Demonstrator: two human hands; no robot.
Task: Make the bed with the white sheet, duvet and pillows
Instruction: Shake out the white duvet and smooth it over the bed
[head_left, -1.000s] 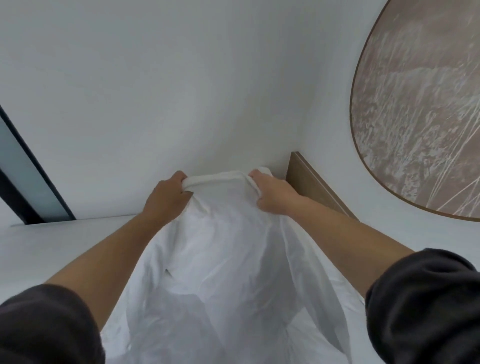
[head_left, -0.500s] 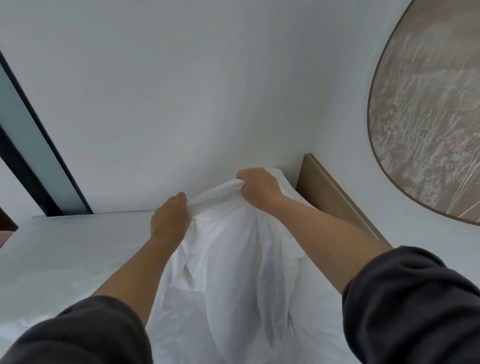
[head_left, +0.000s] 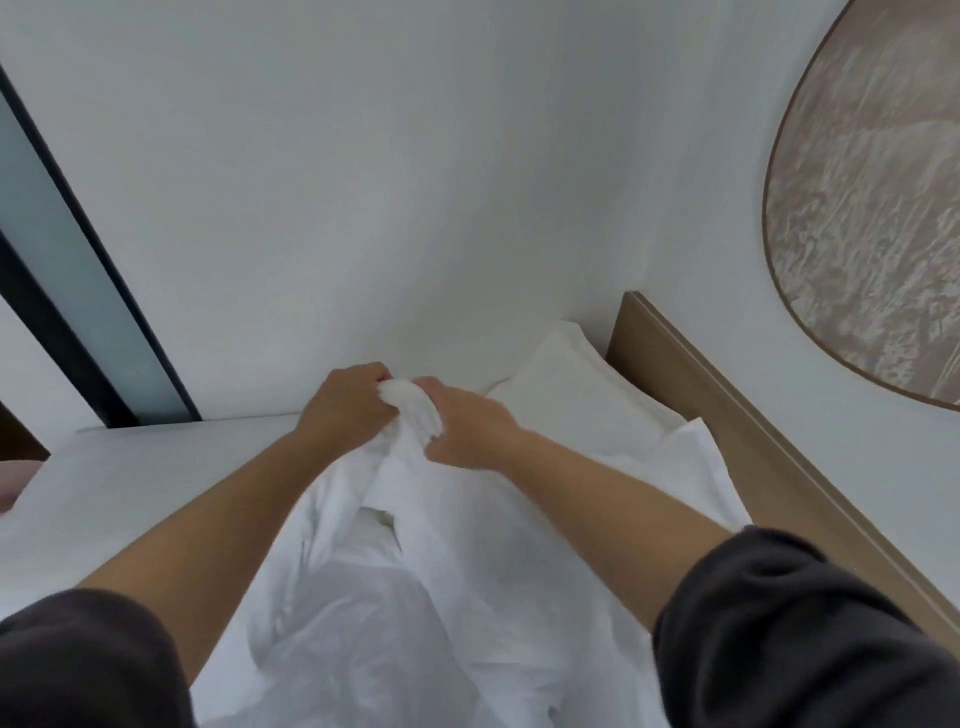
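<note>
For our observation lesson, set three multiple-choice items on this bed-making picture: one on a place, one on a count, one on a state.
1. Where does the pillow lie? A beside the headboard; B on the floor; C in a lap.
2. How many hands grip the white cloth? A none; B one; C two.
3. How is the white cloth? A spread flat; B bunched up; C folded square.
Answers: 1 A, it lies next to the wooden board; 2 C, the left hand and right hand both clutch it; 3 B, it is gathered between the fists.
</note>
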